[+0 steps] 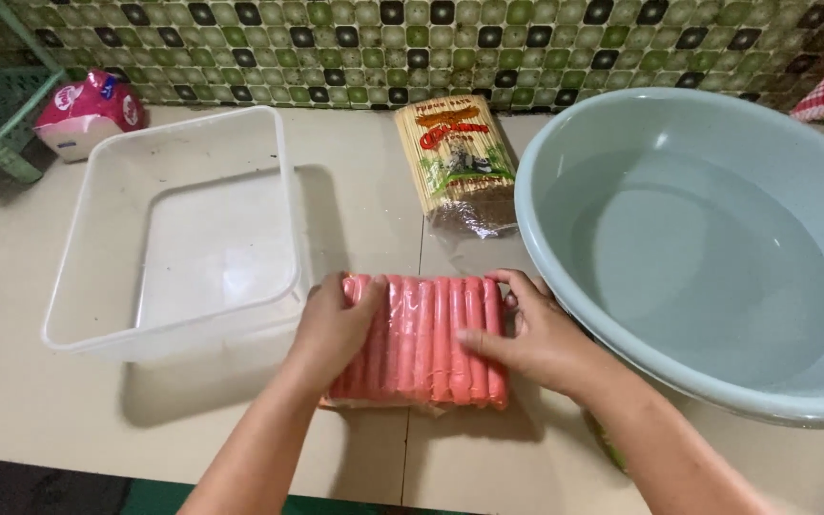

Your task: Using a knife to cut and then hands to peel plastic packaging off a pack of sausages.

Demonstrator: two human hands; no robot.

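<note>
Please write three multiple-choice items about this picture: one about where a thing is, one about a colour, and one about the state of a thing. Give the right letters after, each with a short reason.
1. Where does the pack of wooden skewers lie?
A. inside the basin
B. between the clear plastic container and the basin
C. under the sausages

2. What colour are the packed sausages?
A. pinkish red
B. green
C. white

3. What is in the basin?
A. sausages
B. nothing
C. water

Answers:
1 B, it rests on the counter by the tiled wall, with the container to one side and the basin to the other.
2 A, the pack under the left hand and right hand is pinkish red.
3 C, a clear water surface shows inside.
</note>
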